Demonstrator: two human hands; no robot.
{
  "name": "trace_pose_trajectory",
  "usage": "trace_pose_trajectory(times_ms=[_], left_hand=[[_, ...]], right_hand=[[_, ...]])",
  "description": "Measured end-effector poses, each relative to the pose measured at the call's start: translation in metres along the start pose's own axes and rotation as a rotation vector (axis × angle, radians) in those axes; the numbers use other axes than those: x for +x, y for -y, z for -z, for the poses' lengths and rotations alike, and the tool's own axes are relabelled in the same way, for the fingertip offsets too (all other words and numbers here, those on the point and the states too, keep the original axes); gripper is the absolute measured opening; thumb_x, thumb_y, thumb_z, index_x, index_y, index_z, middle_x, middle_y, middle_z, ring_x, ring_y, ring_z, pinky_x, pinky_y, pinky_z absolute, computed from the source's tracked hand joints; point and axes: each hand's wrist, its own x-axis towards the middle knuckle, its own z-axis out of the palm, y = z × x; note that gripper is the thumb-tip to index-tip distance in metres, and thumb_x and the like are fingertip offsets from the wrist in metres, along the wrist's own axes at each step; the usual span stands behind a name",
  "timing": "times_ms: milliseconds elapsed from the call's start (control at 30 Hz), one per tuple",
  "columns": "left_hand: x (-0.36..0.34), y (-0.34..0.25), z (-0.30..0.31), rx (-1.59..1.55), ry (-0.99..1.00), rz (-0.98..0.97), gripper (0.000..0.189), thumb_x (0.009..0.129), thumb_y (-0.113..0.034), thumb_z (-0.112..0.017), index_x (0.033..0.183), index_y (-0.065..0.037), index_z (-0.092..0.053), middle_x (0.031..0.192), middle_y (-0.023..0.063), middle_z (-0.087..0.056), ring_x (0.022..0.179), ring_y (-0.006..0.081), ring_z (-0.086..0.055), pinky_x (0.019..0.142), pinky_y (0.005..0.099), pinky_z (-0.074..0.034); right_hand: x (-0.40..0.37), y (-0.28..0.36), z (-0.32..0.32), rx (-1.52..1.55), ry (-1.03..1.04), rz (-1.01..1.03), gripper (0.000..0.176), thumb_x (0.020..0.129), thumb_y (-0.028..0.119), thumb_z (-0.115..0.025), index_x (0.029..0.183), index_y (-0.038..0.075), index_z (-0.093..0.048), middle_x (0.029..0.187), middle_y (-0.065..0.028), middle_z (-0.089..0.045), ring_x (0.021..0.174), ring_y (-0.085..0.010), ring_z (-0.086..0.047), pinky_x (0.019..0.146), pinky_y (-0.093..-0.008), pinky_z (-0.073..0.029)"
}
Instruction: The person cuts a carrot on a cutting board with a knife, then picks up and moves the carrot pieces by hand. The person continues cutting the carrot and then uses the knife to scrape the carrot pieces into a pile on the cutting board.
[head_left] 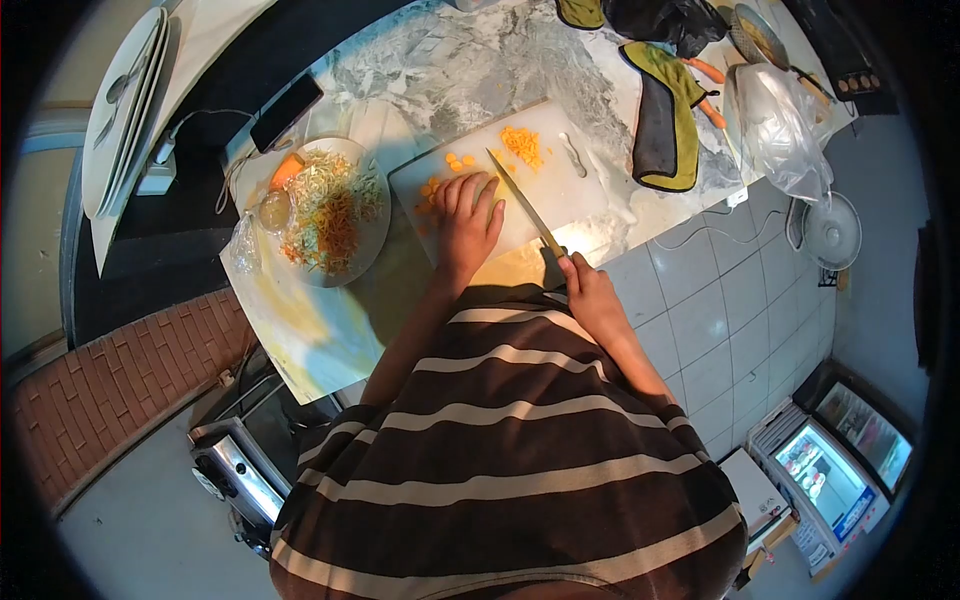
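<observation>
A white cutting board [530,215] lies on the counter in front of me. My left hand [466,228] rests on its left part, palm down, fingers stretched forward and slightly apart. Orange carrot slices [428,190] show beside those fingers; whatever lies under them is hidden. My right hand [592,295] is closed around the handle of a kitchen knife [528,205]. The blade slants across the board, its tip pointing away from me near a few round carrot slices [460,161]. Beyond the blade is a small heap of chopped carrot [522,146].
Left of the board stands a large plate [375,235] of shredded vegetables, with a glass [274,212] at its edge. A phone [286,112] lies behind it. On the right are a green and black cloth [665,125], whole carrots [711,112] and a plastic bag [785,130].
</observation>
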Motion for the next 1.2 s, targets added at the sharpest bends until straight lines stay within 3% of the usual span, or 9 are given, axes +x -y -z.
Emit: trace_pose_trajectory(times_ms=[433,1133,1200], left_hand=[[-0.002,0.002,-0.002,0.035,-0.02,0.002,0.031,0.086,-0.021,-0.066,0.111,-0.003,-0.064,0.12,0.0094,-0.059,0.117,0.0277,-0.051,0.106,0.0469,-0.033],[-0.001,0.002,-0.001,0.021,-0.036,0.013,0.031,0.085,-0.02,-0.066,0.111,-0.004,-0.065,0.12,0.0093,-0.059,0.115,0.0288,-0.051,0.104,0.047,-0.035],[-0.002,0.002,-0.001,0.011,-0.033,0.022,0.031,0.085,-0.02,-0.066,0.111,-0.004,-0.065,0.12,0.0093,-0.059,0.115,0.0287,-0.051,0.104,0.047,-0.035]], right_hand=[[0.002,-0.003,-0.001,0.041,0.026,-0.008,0.046,0.104,0.039,-0.039,0.105,-0.003,-0.057,0.08,-0.0341,-0.062,0.083,-0.0541,-0.059,0.07,-0.0595,-0.046],[0.001,0.004,-0.005,-0.14,-0.011,0.033,0.038,0.104,0.036,-0.041,0.099,0.0,-0.053,0.07,-0.0308,-0.063,0.069,-0.0524,-0.061,0.059,-0.0593,-0.049],[0.002,0.009,-0.003,-0.139,0.038,-0.024,0.043,0.104,0.037,-0.042,0.111,-0.002,-0.058,0.073,-0.0322,-0.062,0.074,-0.0529,-0.06,0.064,-0.0584,-0.047]])
